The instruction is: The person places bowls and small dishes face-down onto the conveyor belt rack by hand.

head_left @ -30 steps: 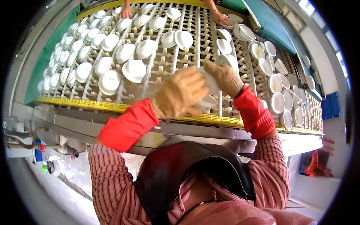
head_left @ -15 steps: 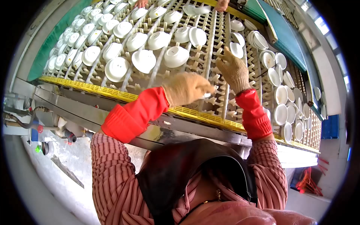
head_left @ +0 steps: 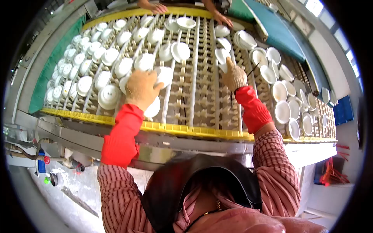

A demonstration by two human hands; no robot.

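Note:
My left hand (head_left: 142, 90), in a tan knit glove, is over the front rows of overturned white bowls. Its thumb and fingers close around the near edge of a white bowl (head_left: 166, 76). Beside the wrist, another bowl (head_left: 152, 107) is partly covered by the hand. My right hand (head_left: 234, 76), gloved the same way, reaches to the right of the bare pegs. Its fingers are bent at a small white bowl (head_left: 223, 68), mostly hidden behind them. Just beyond lies a tilted white bowl (head_left: 222, 55).
The pegged conveyor (head_left: 202, 99) has yellow edging (head_left: 194, 131) along its near side. Unsorted white bowls (head_left: 282, 112) crowd the right, below a green-blue belt (head_left: 285, 39). Across the conveyor, another person's hands (head_left: 223, 19) are at the far edge. A green curtain (head_left: 40, 92) hangs at left.
My left hand has moved left and away from me, onto the bowls. My right hand has shifted slightly left, to the small bowl. The camera view has tilted, showing more of the far side.

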